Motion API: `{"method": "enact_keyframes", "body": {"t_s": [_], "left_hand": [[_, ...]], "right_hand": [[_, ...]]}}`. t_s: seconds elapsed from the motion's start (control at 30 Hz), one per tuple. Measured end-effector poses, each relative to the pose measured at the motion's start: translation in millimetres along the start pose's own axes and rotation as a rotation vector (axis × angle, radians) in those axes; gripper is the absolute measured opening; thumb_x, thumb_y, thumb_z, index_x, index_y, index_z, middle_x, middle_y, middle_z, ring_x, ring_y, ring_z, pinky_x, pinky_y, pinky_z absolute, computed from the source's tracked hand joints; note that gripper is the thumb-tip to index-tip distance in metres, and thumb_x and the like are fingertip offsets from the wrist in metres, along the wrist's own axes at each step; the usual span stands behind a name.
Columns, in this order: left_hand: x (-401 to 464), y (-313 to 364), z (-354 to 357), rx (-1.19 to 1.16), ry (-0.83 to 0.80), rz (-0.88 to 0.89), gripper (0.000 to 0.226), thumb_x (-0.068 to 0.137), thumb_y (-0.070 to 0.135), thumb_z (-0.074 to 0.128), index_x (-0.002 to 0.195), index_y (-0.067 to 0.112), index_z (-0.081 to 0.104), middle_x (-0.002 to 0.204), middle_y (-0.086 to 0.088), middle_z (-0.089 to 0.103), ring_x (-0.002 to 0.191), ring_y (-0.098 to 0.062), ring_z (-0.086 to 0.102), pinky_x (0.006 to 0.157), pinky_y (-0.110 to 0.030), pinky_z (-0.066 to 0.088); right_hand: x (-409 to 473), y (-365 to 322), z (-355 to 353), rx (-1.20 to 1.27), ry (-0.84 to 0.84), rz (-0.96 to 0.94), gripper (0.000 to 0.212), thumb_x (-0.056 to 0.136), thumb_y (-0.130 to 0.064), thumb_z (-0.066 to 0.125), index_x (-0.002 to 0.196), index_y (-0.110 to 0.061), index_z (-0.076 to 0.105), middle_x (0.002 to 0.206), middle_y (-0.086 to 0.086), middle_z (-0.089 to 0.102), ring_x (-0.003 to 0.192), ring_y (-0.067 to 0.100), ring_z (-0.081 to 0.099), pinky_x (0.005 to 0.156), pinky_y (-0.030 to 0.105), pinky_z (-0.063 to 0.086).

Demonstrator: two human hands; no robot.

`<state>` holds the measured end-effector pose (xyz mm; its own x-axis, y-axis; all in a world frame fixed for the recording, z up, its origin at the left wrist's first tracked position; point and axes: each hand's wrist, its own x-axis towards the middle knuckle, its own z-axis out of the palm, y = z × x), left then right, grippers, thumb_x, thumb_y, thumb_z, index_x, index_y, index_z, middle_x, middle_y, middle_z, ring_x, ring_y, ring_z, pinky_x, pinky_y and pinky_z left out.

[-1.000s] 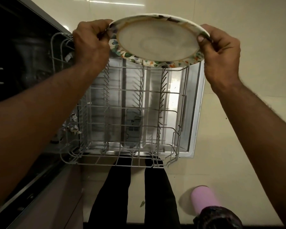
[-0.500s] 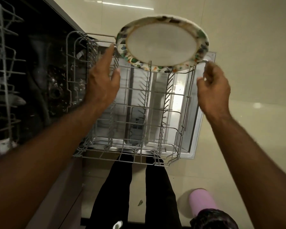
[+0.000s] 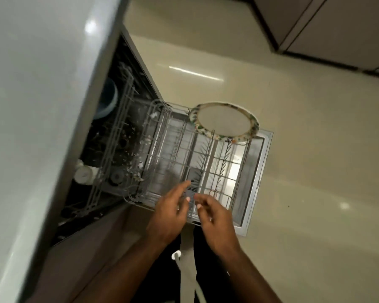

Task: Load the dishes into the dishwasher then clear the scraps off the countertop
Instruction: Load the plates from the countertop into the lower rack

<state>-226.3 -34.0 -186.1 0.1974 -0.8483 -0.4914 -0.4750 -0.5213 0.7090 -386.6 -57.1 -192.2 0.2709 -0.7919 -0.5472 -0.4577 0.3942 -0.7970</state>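
Dishwasher (image 3: pixel 127 136) fills the middle of my view, its dark cavity opening under the pale countertop (image 3: pixel 31 106) that takes up the whole left side of the frame. Inside that cavity, at centre left, I can make out the upper rack (image 3: pixel 116 136) with a blue bowl (image 3: pixel 109 99) behind it and a white cup (image 3: pixel 84 174) lower down near its front corner; both are blurred.

Moving right, the lower rack (image 3: pixel 197 162) is pulled out over the open door (image 3: pixel 258 171), which lies flat above the cream floor tiles (image 3: pixel 315 193). The rack's wire tines run in rows, and most of its slots show only the door's steel lining underneath.

At the rack's far end, in the upper centre of the frame, the plate (image 3: pixel 223 121) stands on edge among the tines, tilted so its plain middle faces me and its patterned rim shows all round.

Lower centre, my left hand (image 3: pixel 169 215) hovers over the near edge of the rack with fingers (image 3: pixel 182 186) stretched out loosely, gripping nothing. Just beside it to the right, my right hand (image 3: pixel 217 219) sits with fingers relaxed and slightly bent, also holding nothing. The two hands are close together but not touching the plate, which is well apart from them.

Along the upper right corner runs a line of dark cabinet fronts (image 3: pixel 337 25).
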Motion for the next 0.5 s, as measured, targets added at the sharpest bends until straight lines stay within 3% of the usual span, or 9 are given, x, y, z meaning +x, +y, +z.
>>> {"method": "enact_keyframes", "body": {"t_s": [0.13,0.3,0.5], "left_hand": [[-49.2,41.8,-27.2,-0.069,0.055,0.032,0.047,0.105,0.027,0.055,0.151,0.031,0.051,0.142,0.014,0.061,0.127,0.005,0.057,0.106,-0.034,0.053],[-100.2,77.7,-70.5,-0.139,0.212,0.045,0.045,0.106,0.025,0.056,0.151,0.034,0.051,0.144,0.019,0.059,0.13,0.007,0.054,0.107,-0.029,0.051],[-157.4,83.6,-108.9,-0.234,0.427,0.034,0.046,0.106,0.02,0.058,0.151,0.027,0.051,0.143,0.021,0.06,0.131,0.01,0.053,0.111,-0.026,0.049]], "right_hand": [[-27.3,-57.7,-11.5,-0.037,-0.093,-0.138,0.031,0.105,-0.015,0.062,0.133,-0.025,0.071,0.123,-0.019,0.073,0.113,-0.005,0.067,0.095,0.018,0.055],[-44.8,-120.8,-26.6,-0.064,-0.12,-0.292,0.03,0.104,-0.008,0.06,0.12,-0.029,0.075,0.106,-0.018,0.077,0.093,0.007,0.073,0.078,0.029,0.059],[-57.3,-173.2,-14.2,-0.053,-0.216,-0.43,0.025,0.106,-0.011,0.061,0.112,-0.03,0.076,0.106,-0.015,0.078,0.102,0.009,0.074,0.093,0.042,0.062]]}}
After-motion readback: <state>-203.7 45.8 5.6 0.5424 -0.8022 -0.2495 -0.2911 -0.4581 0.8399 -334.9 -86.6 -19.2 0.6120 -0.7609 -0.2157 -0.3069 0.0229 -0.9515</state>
